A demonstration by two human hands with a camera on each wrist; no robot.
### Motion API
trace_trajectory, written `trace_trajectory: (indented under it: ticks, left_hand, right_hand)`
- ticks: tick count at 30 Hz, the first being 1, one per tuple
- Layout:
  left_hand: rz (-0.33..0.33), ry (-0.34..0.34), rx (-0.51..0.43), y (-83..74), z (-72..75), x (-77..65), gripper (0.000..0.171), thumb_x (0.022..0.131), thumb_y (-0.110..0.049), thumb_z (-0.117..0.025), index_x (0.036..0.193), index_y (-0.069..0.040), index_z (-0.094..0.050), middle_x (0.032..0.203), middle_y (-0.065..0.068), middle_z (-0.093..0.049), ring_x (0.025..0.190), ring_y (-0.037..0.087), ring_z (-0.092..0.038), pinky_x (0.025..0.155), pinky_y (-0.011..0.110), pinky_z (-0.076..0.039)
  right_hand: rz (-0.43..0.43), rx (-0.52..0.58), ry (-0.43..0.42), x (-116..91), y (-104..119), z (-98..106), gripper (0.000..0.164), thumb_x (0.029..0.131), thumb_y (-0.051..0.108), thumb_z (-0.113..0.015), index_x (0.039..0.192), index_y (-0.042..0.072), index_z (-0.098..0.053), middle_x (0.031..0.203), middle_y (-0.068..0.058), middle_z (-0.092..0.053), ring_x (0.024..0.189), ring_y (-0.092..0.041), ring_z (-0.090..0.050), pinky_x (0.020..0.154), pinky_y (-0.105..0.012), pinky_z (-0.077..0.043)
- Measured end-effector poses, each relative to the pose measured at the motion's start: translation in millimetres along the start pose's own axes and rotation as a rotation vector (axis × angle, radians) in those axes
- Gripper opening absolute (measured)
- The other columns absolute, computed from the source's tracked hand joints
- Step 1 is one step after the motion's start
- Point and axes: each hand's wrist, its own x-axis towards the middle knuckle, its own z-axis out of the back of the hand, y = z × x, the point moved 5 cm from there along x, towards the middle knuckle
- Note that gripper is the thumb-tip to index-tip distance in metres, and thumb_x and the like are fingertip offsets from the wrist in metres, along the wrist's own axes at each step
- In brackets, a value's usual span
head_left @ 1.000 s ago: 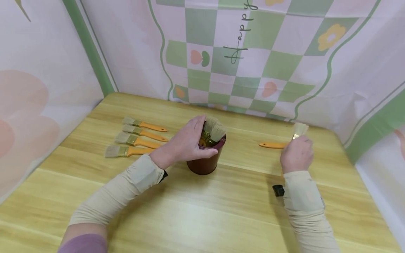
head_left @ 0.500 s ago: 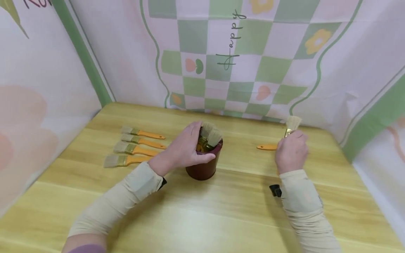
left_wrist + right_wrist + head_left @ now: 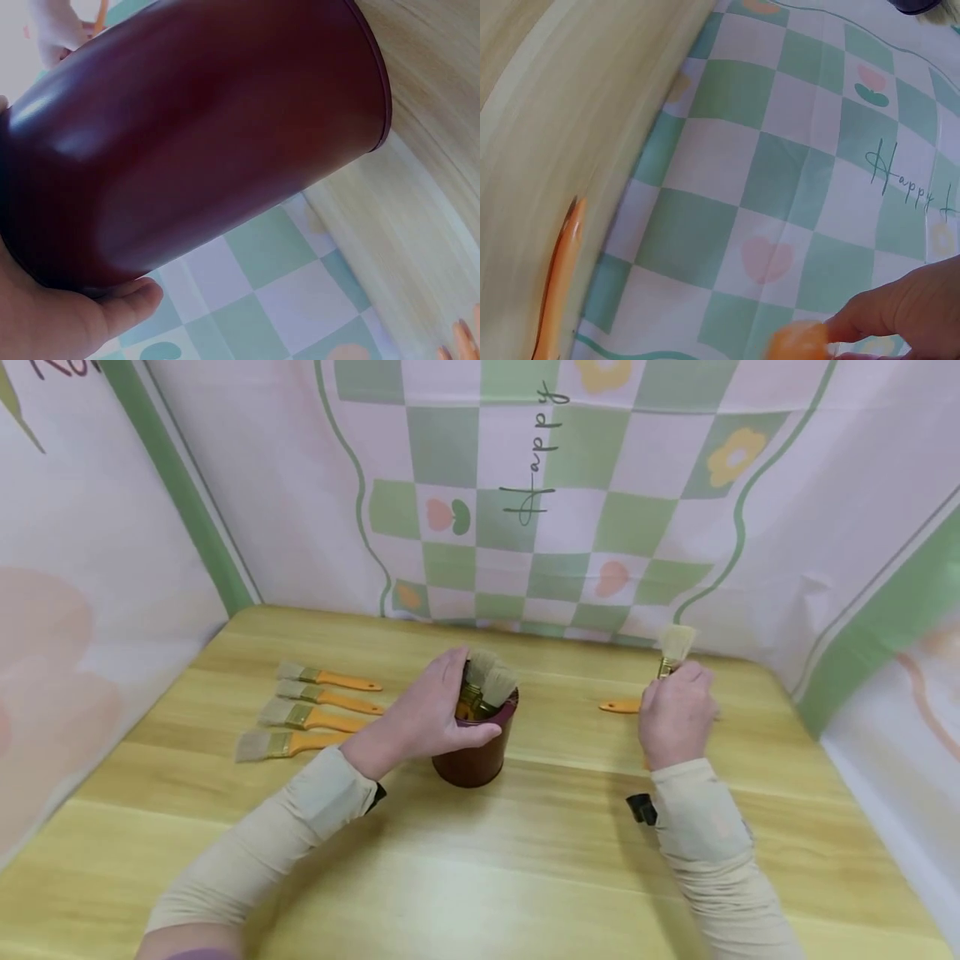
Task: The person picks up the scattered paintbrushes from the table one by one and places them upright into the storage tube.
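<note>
My left hand [image 3: 427, 706] grips a dark brown-red cup [image 3: 472, 764] near its rim, thumb on the near side. The cup stands upright on the table. Several paintbrushes [image 3: 491, 681] stand in it, bristles up. My right hand [image 3: 678, 714] holds another paintbrush [image 3: 677, 643] above the table at the right, with the bristles pointing up. Its orange handle [image 3: 799, 341] shows blurred in the right wrist view. A further brush [image 3: 618, 706] lies beyond the right hand, partly hidden by it. In the left wrist view the cup [image 3: 202, 142] fills much of the picture.
Several orange-handled brushes [image 3: 315, 718] lie in a row on the wooden table [image 3: 450, 877] left of the cup, bristles to the left. A checked green and white cloth [image 3: 517, 527] hangs behind the table's back edge.
The right hand has lifted its paintbrush and come slightly toward the cup. My left hand keeps hold of the cup. The head view has tilted and shifted a little.
</note>
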Motion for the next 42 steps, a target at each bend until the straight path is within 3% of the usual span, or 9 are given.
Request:
trace_trajectory:
  ticks: [10, 17, 21, 24, 30, 33, 36, 39, 42]
  left_hand:
    - [0.019, 0.030, 0.044, -1.2, -8.3, 1.8, 0.093, 0.080, -0.055, -0.065, 0.144, 0.000, -0.026, 0.143, 0.015, -0.039, 0.130, 0.026, -0.041, 0.111, 0.039, -0.038]
    - [0.007, 0.030, 0.013, -3.2, -13.0, 0.2, 0.088, 0.078, -0.052, -0.067, 0.140, -0.002, -0.030, 0.131, 0.011, -0.045, 0.118, 0.022, -0.045, 0.104, 0.038, -0.043]
    - [0.005, 0.024, -0.001, -2.4, -12.1, 0.1, 0.085, 0.078, -0.051, -0.068, 0.139, -0.003, -0.031, 0.123, 0.008, -0.047, 0.112, 0.020, -0.046, 0.100, 0.036, -0.045]
    - [0.006, 0.028, 0.014, -2.1, -10.2, 1.4, 0.089, 0.079, -0.052, -0.067, 0.141, -0.001, -0.029, 0.130, 0.011, -0.045, 0.118, 0.023, -0.045, 0.104, 0.038, -0.043]
    - [0.003, 0.035, -0.001, -1.2, -7.7, 3.8, 0.087, 0.078, -0.052, -0.067, 0.140, -0.003, -0.030, 0.129, 0.009, -0.045, 0.116, 0.021, -0.045, 0.103, 0.036, -0.043]
    - [0.017, 0.044, -0.011, 0.3, -6.5, 3.8, 0.090, 0.079, -0.052, -0.067, 0.143, -0.003, -0.028, 0.134, 0.011, -0.043, 0.120, 0.022, -0.044, 0.105, 0.038, -0.042]
    - [0.033, 0.054, -0.002, 2.4, -5.0, 2.9, 0.096, 0.079, -0.054, -0.066, 0.146, -0.001, -0.023, 0.141, 0.015, -0.039, 0.128, 0.025, -0.041, 0.109, 0.040, -0.039]
    - [0.027, 0.042, -0.006, 3.8, -3.0, 2.5, 0.094, 0.079, -0.053, -0.067, 0.145, -0.001, -0.025, 0.137, 0.015, -0.042, 0.124, 0.026, -0.043, 0.108, 0.040, -0.040]
    - [0.034, 0.035, -0.005, 5.5, -1.2, 0.2, 0.096, 0.079, -0.054, -0.067, 0.146, -0.001, -0.023, 0.138, 0.016, -0.041, 0.125, 0.027, -0.043, 0.107, 0.040, -0.040]
  right_hand:
    - [-0.020, 0.064, -0.012, -10.6, -0.2, -4.1, 0.022, 0.091, -0.002, -0.045, 0.100, -0.021, -0.050, 0.088, -0.034, -0.051, 0.066, -0.045, -0.048, 0.057, -0.056, -0.046]
    - [-0.036, 0.123, 0.022, -16.0, 2.0, -5.0, 0.023, 0.092, -0.001, -0.047, 0.106, -0.019, -0.051, 0.097, -0.034, -0.052, 0.078, -0.047, -0.052, 0.066, -0.056, -0.048]
    - [0.023, 0.219, -0.012, -15.3, 15.2, -2.2, 0.026, 0.093, 0.001, -0.051, 0.111, -0.018, -0.049, 0.104, -0.036, -0.052, 0.090, -0.048, -0.053, 0.077, -0.056, -0.050]
    - [0.072, 0.263, -0.042, -14.6, 24.6, 0.8, 0.024, 0.094, 0.001, -0.051, 0.111, -0.017, -0.049, 0.105, -0.035, -0.051, 0.091, -0.049, -0.054, 0.081, -0.056, -0.049]
    - [0.139, 0.330, -0.093, -14.8, 35.7, 5.9, 0.021, 0.094, -0.001, -0.051, 0.109, -0.016, -0.049, 0.102, -0.034, -0.049, 0.087, -0.047, -0.055, 0.077, -0.053, -0.051]
    - [0.173, 0.376, -0.107, -14.1, 41.1, 8.9, 0.020, 0.093, -0.003, -0.052, 0.107, -0.017, -0.050, 0.101, -0.033, -0.049, 0.088, -0.043, -0.058, 0.077, -0.047, -0.054]
    - [0.209, 0.443, -0.095, -12.8, 47.2, 10.3, 0.019, 0.092, -0.004, -0.053, 0.104, -0.018, -0.050, 0.100, -0.033, -0.050, 0.090, -0.042, -0.060, 0.080, -0.017, -0.054]
    - [0.252, 0.523, -0.081, -11.4, 55.2, 10.6, 0.019, 0.091, -0.004, -0.055, 0.103, -0.018, -0.051, 0.100, -0.033, -0.050, 0.091, -0.041, -0.059, 0.081, 0.004, -0.040]
    - [0.295, 0.592, -0.091, -11.8, 64.1, 11.0, 0.018, 0.090, -0.005, -0.056, 0.101, -0.018, -0.051, 0.100, -0.032, -0.052, 0.091, -0.039, -0.059, 0.083, 0.004, -0.040]
